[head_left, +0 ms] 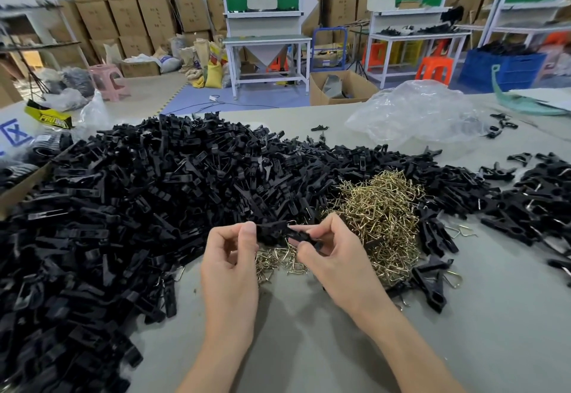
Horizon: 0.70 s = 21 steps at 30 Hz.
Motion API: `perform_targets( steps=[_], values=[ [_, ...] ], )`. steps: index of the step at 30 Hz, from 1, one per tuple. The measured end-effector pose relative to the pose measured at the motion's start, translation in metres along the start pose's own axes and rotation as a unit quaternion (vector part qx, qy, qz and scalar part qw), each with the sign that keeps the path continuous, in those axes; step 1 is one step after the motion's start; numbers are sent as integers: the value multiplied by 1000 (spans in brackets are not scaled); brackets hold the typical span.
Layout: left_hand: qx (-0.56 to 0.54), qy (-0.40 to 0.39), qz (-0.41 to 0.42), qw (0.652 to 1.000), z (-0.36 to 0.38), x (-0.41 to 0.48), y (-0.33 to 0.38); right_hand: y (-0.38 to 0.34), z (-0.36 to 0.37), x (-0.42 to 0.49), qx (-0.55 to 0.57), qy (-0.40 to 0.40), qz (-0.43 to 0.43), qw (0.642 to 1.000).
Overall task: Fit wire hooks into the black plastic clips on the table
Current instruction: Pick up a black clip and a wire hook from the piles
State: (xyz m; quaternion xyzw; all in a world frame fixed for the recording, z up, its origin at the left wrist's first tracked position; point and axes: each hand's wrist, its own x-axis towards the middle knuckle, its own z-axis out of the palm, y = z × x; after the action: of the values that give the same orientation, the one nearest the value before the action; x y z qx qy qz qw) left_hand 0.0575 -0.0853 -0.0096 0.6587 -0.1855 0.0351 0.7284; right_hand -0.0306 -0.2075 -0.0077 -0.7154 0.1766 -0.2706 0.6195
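A black plastic clip (289, 233) is pinched between the left hand (230, 264) and right hand (335, 261) above the table (309, 346), just before the wire hooks (381, 216) heaped beside the clip pile (139, 195).

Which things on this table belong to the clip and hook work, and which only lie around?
Belongs to the job:
black clip in both hands
left hand
right hand
pile of black clips
heap of wire hooks

Just lying about:
clear plastic bag
green plastic piece
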Motion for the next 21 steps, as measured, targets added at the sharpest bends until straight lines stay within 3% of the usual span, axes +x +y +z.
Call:
perform_targets(
  steps=[6,9,15,18,21],
  values=[
    [143,-72,135,978,-3,-10,2,1,4,-4,-66,-12,-22,997],
    [165,-97,152,970,-2,-13,3,0,3,-4,-58,-15,-30,998],
    [131,-116,128,976,-4,-10,3,-2,3,-3,20,-37,-21,999],
    [75,-152,56,984,0,-12,4,-3,3,-2,102,-38,5,994],
    [-15,-174,-20,984,4,-12,6,-3,1,-1,102,-6,8,995]
  ],
)
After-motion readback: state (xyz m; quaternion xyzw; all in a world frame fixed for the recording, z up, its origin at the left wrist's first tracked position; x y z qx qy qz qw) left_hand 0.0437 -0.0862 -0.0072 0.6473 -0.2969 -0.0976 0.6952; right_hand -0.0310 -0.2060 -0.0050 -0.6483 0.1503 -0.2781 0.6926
